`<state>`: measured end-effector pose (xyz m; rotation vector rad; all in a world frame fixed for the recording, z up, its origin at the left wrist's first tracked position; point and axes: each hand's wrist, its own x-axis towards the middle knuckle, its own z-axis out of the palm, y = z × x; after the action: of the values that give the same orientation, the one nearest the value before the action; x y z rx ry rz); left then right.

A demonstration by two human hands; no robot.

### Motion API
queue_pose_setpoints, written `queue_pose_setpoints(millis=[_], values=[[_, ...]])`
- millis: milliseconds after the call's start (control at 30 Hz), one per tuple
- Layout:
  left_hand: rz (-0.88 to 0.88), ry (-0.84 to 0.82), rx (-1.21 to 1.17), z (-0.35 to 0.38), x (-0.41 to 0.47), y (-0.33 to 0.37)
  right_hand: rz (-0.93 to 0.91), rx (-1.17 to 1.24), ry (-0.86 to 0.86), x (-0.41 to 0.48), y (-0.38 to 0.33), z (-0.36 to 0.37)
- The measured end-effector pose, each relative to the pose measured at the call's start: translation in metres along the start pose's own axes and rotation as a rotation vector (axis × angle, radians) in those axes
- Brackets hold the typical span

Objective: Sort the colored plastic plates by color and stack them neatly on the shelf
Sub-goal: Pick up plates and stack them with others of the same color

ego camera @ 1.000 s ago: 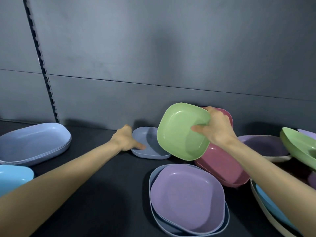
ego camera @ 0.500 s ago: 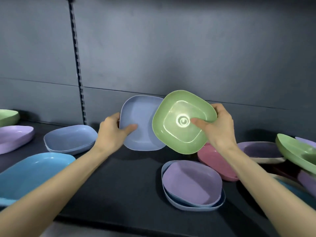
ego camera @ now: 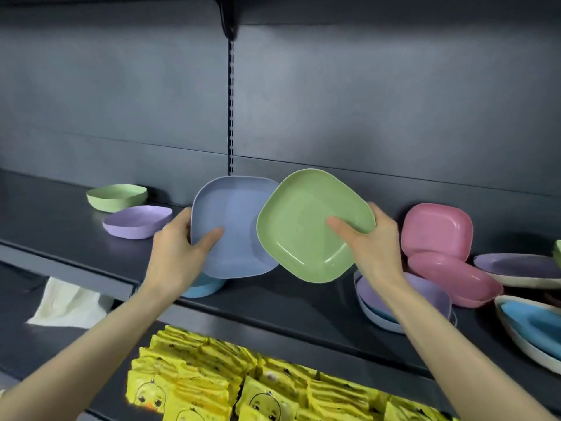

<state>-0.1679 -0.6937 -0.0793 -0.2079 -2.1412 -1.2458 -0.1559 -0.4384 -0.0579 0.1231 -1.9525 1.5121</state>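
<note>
The left hand (ego camera: 177,256) grips a periwinkle-blue rounded-square plastic plate (ego camera: 230,226) by its left rim, thumb curled onto the inner face and fingers out of sight behind. The right hand (ego camera: 378,247) holds a light-green rounded-square plastic plate (ego camera: 309,226) the same way at its right rim, thumb lying across the hollow. Both plates are lifted clear of the dark metal shelf (ego camera: 291,302) and tipped so their insides face the camera. The green one overlaps the blue one's right edge in view; whether they touch cannot be told.

To the far left on the shelf sit a second green plate (ego camera: 117,197) and, just nearer, a lilac plate (ego camera: 136,221). A sky-blue plate (ego camera: 202,288) lies partly hidden beneath the left wrist. To the right, one pink plate (ego camera: 437,229) leans up behind another pink plate (ego camera: 452,278) lying tilted. A lilac plate nested in a blue one (ego camera: 431,293) sits below the right forearm.

These plates look light, stiff and smooth, so one hand carries each easily. The glossy rim could slip from a loose pinch. A thumb-inside, fingers-behind hold at mid-rim seems right. They should nest readily, and the green one likely belongs on its match at far left.
</note>
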Motion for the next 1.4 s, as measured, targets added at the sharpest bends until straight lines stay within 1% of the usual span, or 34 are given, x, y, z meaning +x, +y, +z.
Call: queue_pose_setpoints(millis=[233,333,433,533,767,933,1100,1267,1400], values=[[-0.009,0.005,-0.030,-0.038,0.044,-0.045,0.017,0.001,-0.021,0.022,-0.011,0.075],[0.015,-0.040,-0.051,-0.051,0.079,-0.074,0.039,0.000,-0.005,0.036,-0.008,0.113],[0.045,-0.084,-0.011,-0.055,0.118,-0.102,0.055,-0.017,0.040,0.049,-0.004,0.144],[0.073,-0.173,-0.018,-0.047,0.153,-0.123,0.068,-0.045,0.102,0.060,0.004,0.164],[0.117,-0.423,0.056,-0.003,0.204,-0.147,0.127,-0.152,0.174,0.081,0.023,0.170],[0.069,-0.605,0.111,0.026,0.223,-0.159,0.149,-0.196,0.155,0.094,0.040,0.169],[0.075,-0.779,0.182,0.045,0.242,-0.171,0.169,-0.208,0.128,0.107,0.049,0.171],[0.069,-0.885,0.212,0.055,0.244,-0.180,0.179,-0.230,0.086,0.111,0.058,0.177],[0.126,-0.946,0.332,0.063,0.242,-0.183,0.195,-0.255,0.101,0.110,0.062,0.182]])
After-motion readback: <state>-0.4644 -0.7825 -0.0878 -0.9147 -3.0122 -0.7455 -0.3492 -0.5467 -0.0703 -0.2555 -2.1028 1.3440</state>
